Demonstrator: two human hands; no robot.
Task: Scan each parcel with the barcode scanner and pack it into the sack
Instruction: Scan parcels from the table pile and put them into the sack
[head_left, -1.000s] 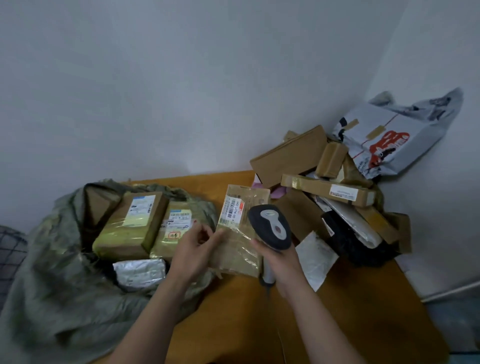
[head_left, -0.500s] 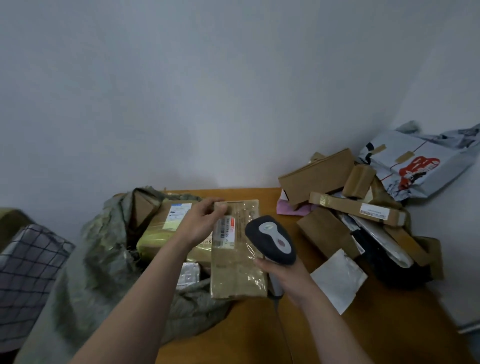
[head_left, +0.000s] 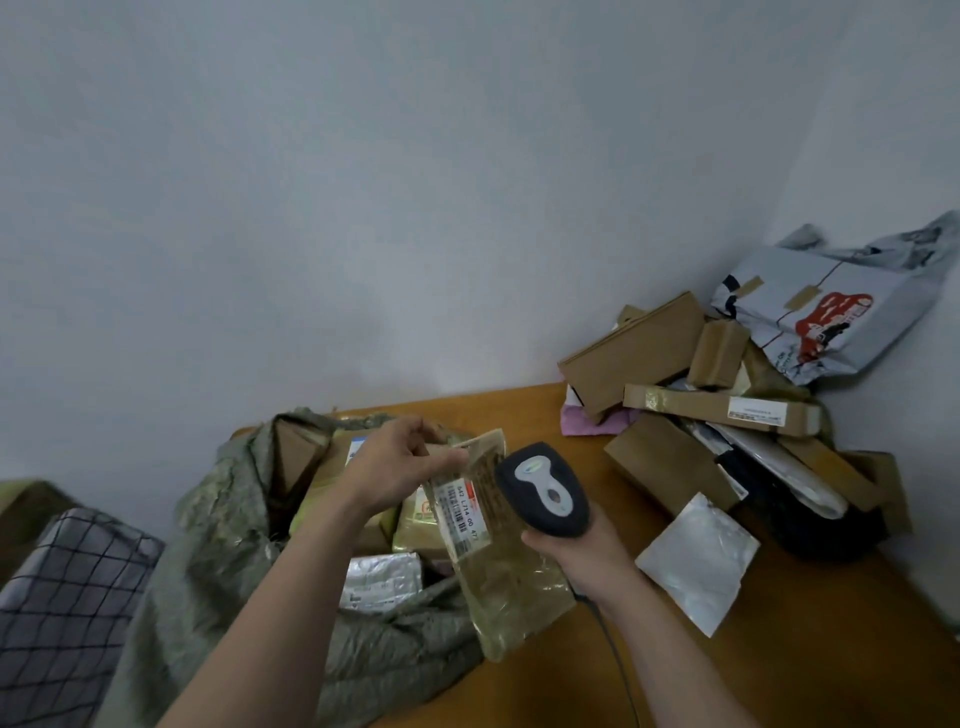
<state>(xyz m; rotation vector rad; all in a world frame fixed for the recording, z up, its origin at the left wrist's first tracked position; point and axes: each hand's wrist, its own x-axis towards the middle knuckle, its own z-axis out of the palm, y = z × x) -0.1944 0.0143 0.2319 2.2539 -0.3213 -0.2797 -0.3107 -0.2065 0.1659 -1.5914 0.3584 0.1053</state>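
My left hand pinches the top edge of a flat tan parcel wrapped in clear tape, with a white barcode label facing up. It hangs tilted at the rim of the grey-green sack. My right hand grips the dark barcode scanner, whose head sits just right of the label. Inside the sack lie yellow-taped boxes and a silver packet.
A heap of brown boxes, a long taped box, black bags and a grey printed mailer fills the right back corner of the orange table. A white pouch lies by my right wrist. A checked cloth sits far left.
My left hand has lifted the tan parcel by its top edge and tilted it over the sack's rim. The scanner stays beside the label. The camera has swung slightly.
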